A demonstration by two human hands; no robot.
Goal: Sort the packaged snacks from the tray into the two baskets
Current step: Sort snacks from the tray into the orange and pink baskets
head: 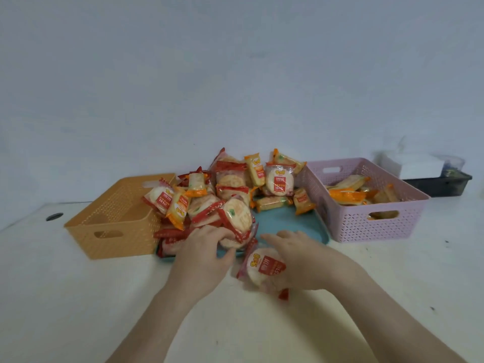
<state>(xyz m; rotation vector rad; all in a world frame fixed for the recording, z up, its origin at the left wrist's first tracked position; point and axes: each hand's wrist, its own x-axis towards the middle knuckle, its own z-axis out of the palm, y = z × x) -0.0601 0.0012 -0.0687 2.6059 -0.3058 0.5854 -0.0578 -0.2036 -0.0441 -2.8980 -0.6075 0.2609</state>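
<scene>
A teal tray [293, 221] holds a heap of packaged snacks [225, 195], some in red wrappers with round crackers, some in orange wrappers. My left hand [207, 247] grips a red-wrapped round cracker pack [239, 220] at the tray's front edge. My right hand [301, 258] holds another red-wrapped round cracker pack [264, 268] just in front of the tray, above the table. The orange basket [115, 226] stands left of the tray; I see no packs inside it. To the right, the pink basket [372, 218] holds several orange-wrapped packs [348, 192].
Both baskets touch the tray's sides. A black tray [442, 183] with white items stands behind the pink basket at the far right. A dark round hole [54, 216] sits in the white table at the left. A wall rises close behind the heap.
</scene>
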